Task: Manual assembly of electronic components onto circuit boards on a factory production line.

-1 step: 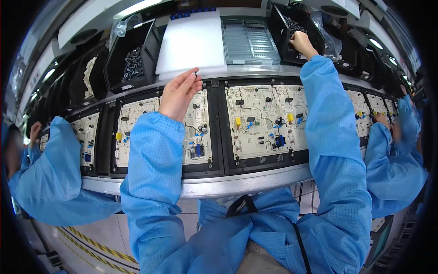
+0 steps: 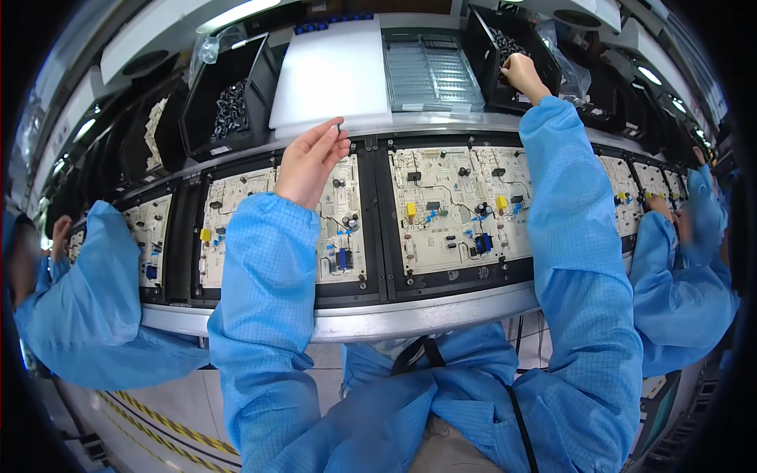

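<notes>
Blue-sleeved, our left hand pinches a small dark component at its fingertips, above the left circuit board | right hand digs in black parts bin, grip unclear | boards partly populated, component unplaced.

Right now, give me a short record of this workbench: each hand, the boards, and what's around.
left hand: raised over a circuit board, fingers pinching a small dark part
right hand: reaching into a black parts bin
centre board: lies in a black tray, partly populated
behind: white foam sheet, clear plastic tray
sides: other people's blue sleeves
</notes>
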Available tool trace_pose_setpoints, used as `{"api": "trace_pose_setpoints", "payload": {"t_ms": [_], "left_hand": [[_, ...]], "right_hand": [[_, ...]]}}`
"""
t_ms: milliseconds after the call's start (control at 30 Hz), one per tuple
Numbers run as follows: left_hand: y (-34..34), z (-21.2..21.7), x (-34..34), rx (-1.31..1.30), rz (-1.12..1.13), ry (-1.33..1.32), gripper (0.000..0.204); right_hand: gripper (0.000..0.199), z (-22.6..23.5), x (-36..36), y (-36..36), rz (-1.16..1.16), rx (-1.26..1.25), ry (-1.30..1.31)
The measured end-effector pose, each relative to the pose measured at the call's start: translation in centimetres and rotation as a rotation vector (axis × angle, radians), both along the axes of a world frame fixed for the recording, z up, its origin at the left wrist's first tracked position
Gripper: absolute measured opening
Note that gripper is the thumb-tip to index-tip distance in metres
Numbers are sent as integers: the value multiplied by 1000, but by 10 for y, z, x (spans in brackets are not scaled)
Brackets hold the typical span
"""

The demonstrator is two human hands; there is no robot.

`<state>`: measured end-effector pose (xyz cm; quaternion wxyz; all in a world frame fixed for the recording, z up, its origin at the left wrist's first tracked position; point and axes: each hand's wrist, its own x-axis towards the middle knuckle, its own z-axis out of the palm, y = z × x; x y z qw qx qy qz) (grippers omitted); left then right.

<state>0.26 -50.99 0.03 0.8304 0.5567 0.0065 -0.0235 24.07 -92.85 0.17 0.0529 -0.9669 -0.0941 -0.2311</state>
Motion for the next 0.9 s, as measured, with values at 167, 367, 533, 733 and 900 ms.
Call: {"api": "trace_pose_setpoints", "payload": {"t_ms": [167, 367, 533, 733, 900], "left_hand": [[-1, -2, -1, -3, 2, 2, 33], [-3, -4, 1, -7, -41, 0, 33], [-6, -4, 0, 0, -12, -17, 32], [-9, -3, 1, 3, -24, -28, 31], [-12, -3, -2, -1, -29, -45, 31]], "right_hand": [[18, 24, -33, 3, 9, 260, -108], [20, 40, -47, -6, 72, 252, -132], [24, 44, -49, -8, 20, 266, -140], [26, 43, -52, -12, 33, 372, -154], [23, 45, -75, -10, 125, 530, -119]]}}
